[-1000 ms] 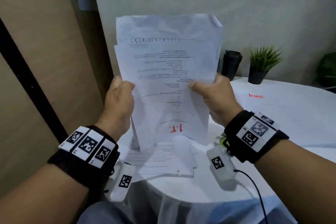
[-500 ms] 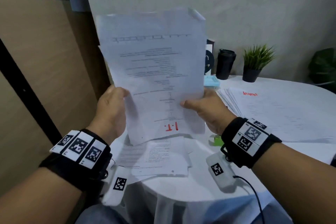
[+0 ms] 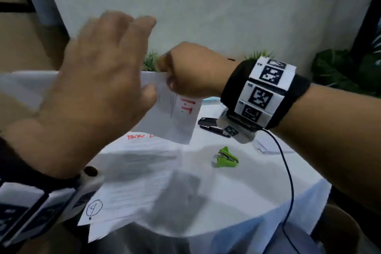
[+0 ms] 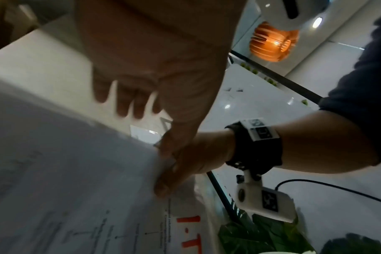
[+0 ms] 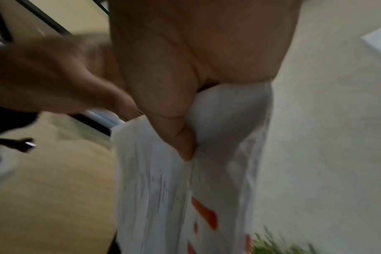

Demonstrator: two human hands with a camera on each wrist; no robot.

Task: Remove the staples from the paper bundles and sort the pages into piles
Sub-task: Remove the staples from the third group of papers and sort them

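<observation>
The paper bundle (image 3: 175, 113) marked "I.T." in red hangs sideways above the table, also visible in the left wrist view (image 4: 76, 189) and the right wrist view (image 5: 159, 189). My right hand (image 3: 193, 72) pinches its corner near the red letters, thumb on top (image 5: 185, 146). My left hand (image 3: 103, 68), blurred, spreads its straight fingers (image 4: 130, 103) over the bundle's upper side; its thumb reaches toward the right hand. A green staple remover (image 3: 225, 158) lies on the table right of centre. A loose page pile (image 3: 140, 171) with red writing and a circled 4 lies below the bundle.
A black stapler (image 3: 213, 127) lies behind the staple remover, under my right wrist. The round white table (image 3: 247, 192) has its front edge close to me. A wrist cable (image 3: 288, 171) trails across it. Potted plants (image 3: 340, 72) stand at the back by the wall.
The bundle has swung from upright in front of me to sideways and lower over the table. My left hand has let go of its edge and opened; the right hand keeps its hold.
</observation>
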